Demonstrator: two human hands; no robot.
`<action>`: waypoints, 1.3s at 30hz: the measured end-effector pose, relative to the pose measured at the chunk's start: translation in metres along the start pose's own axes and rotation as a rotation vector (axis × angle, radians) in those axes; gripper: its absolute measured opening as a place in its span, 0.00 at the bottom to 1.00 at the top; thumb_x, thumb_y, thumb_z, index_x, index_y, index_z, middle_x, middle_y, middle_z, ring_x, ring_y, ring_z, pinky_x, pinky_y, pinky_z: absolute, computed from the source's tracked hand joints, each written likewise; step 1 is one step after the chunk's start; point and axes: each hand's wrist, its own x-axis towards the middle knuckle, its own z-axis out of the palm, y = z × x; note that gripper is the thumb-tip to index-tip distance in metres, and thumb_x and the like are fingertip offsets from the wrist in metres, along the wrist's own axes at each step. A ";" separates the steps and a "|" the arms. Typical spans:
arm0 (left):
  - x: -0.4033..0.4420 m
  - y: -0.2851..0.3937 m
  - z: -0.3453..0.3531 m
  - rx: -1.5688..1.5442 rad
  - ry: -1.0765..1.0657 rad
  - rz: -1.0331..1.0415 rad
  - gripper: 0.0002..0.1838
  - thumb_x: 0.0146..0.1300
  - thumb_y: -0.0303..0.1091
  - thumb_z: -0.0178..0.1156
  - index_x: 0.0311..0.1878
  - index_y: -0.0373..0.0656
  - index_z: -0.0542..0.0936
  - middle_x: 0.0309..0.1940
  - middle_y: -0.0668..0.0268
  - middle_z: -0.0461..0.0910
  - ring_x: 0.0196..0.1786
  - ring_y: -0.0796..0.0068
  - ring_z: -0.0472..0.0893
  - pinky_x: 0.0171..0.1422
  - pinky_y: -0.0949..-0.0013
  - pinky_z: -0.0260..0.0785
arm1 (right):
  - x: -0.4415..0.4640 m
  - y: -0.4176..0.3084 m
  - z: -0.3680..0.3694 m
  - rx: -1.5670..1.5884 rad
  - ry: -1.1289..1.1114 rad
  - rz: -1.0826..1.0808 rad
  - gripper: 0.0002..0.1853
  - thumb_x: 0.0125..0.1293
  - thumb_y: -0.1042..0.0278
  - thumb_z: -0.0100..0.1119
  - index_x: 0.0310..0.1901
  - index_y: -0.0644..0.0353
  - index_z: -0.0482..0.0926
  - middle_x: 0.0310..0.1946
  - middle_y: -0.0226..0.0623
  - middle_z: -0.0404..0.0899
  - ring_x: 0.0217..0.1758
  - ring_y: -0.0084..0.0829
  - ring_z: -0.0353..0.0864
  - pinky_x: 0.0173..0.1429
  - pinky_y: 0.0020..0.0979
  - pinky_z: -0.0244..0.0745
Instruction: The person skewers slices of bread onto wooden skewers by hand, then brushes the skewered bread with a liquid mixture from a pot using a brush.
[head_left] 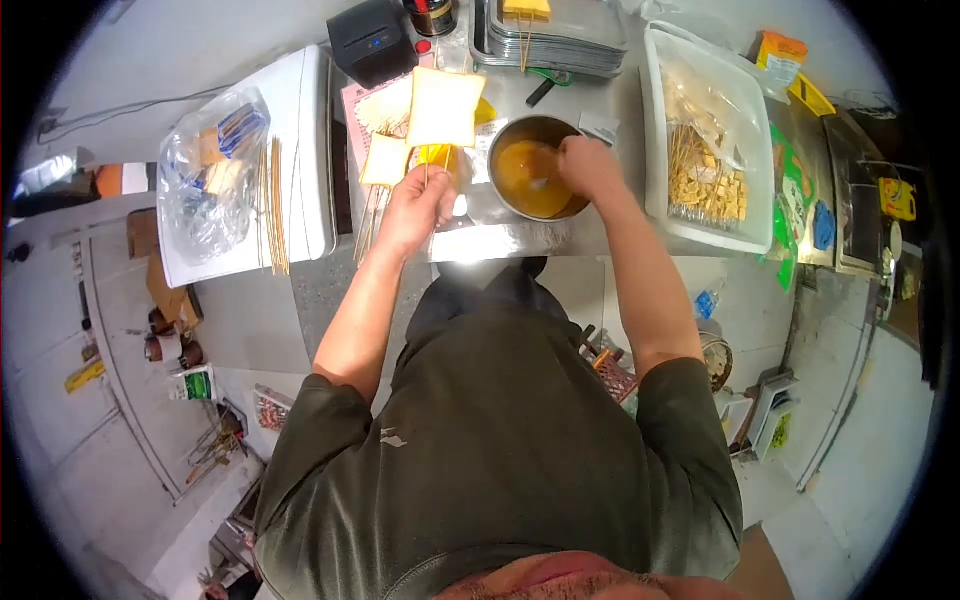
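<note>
My left hand is closed around the thin wooden sticks of a skewered bread slice, which it holds up above the counter. Just behind and left of it lies a second, smaller-looking bread slice with sticks below it. A round metal pot stands right of centre, with yellow-orange liquid inside. Over the pot's right rim, my right hand has its fingers closed. Whatever it grips is hidden by the hand; a small pale shape shows in the liquid below it.
Left, a white lid-like surface bears a plastic bag and loose sticks. A white bin of skewered cubes stands right. Stacked metal trays and a black box are at the back.
</note>
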 end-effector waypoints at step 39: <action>0.025 -0.003 -0.001 0.888 -0.026 0.090 0.20 0.71 0.44 0.50 0.44 0.32 0.78 0.35 0.40 0.80 0.43 0.41 0.80 0.50 0.52 0.70 | -0.122 0.039 0.030 0.712 0.450 -0.092 0.13 0.66 0.70 0.58 0.50 0.65 0.78 0.43 0.52 0.82 0.45 0.52 0.81 0.49 0.42 0.77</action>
